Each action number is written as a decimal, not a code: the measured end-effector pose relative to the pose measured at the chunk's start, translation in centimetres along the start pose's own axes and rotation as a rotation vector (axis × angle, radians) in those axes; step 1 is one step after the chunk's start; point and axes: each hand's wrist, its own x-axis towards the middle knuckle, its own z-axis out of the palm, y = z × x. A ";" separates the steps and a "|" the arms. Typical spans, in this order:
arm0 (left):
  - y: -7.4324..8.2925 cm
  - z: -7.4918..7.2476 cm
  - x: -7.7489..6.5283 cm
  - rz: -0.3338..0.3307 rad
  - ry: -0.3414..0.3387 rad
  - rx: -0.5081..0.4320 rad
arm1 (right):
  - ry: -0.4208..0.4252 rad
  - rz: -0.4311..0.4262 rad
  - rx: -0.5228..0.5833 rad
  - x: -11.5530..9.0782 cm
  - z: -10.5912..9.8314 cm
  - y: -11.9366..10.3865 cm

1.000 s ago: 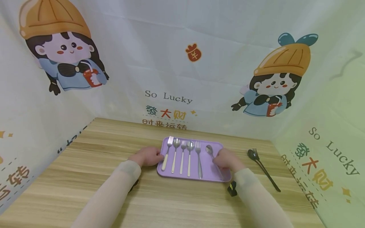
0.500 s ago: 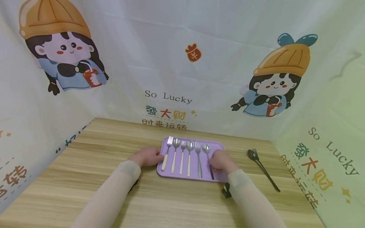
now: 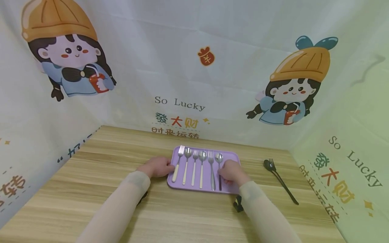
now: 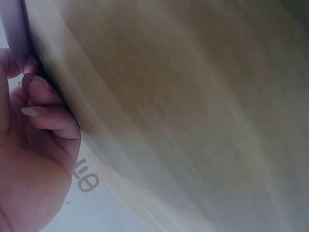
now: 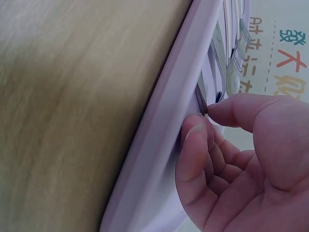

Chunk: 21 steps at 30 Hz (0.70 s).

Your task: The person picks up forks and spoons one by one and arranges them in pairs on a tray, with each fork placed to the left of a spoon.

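A light purple tray (image 3: 230, 156) lies on the wooden table with a row of forks and spoons on it. My left hand (image 3: 157, 166) grips its left rim, thumb on top; the left wrist view shows curled fingers (image 4: 48, 92) at the tray's edge. Over the right part of the tray, my right hand (image 3: 232, 172) pinches the handle of the rightmost spoon (image 3: 219, 157), a metal one standing nearly parallel to the silver fork (image 3: 211, 162) beside it. Thumb and fingertips meet at this handle (image 5: 201, 99) in the right wrist view. Pale-handled cutlery, such as the leftmost fork (image 3: 177, 168), fills the left side.
To the right of the tray, a black spoon (image 3: 268, 164) and a black fork (image 3: 285, 185) lie together on the table (image 3: 188, 216). Printed white cloth (image 3: 231, 84) hangs behind and along both sides.
My right hand has moved left along the tray with the spoon, whose handle has swung from slanted to nearly straight, close to the silver fork. The left hand stays at the rim.
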 end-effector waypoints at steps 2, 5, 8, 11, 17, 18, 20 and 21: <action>0.0 0.0 0.0 -0.002 -0.002 -0.001 | 0.000 -0.006 -0.014 0.0 0.0 -0.1; 0.0 0.0 0.1 -0.001 -0.002 0.000 | -0.001 -0.011 -0.036 0.0 0.0 -0.2; -0.1 0.1 0.1 -0.003 -0.002 0.000 | 0.005 -0.010 -0.048 0.0 0.1 -0.3; -0.1 0.1 0.2 -0.008 -0.004 0.000 | 0.012 -0.010 -0.057 0.0 0.2 -0.3; -0.1 0.1 0.2 -0.014 -0.001 -0.002 | 0.008 -0.003 -0.055 0.1 0.2 -0.2; -0.1 0.1 0.1 -0.014 -0.002 -0.001 | 0.006 -0.003 -0.052 0.1 0.2 -0.2; -0.1 0.0 0.1 -0.010 -0.002 0.002 | 0.005 -0.005 -0.044 0.1 0.3 -0.2; -0.1 0.0 0.0 -0.008 -0.002 0.003 | 0.006 -0.007 -0.040 0.1 0.3 -0.1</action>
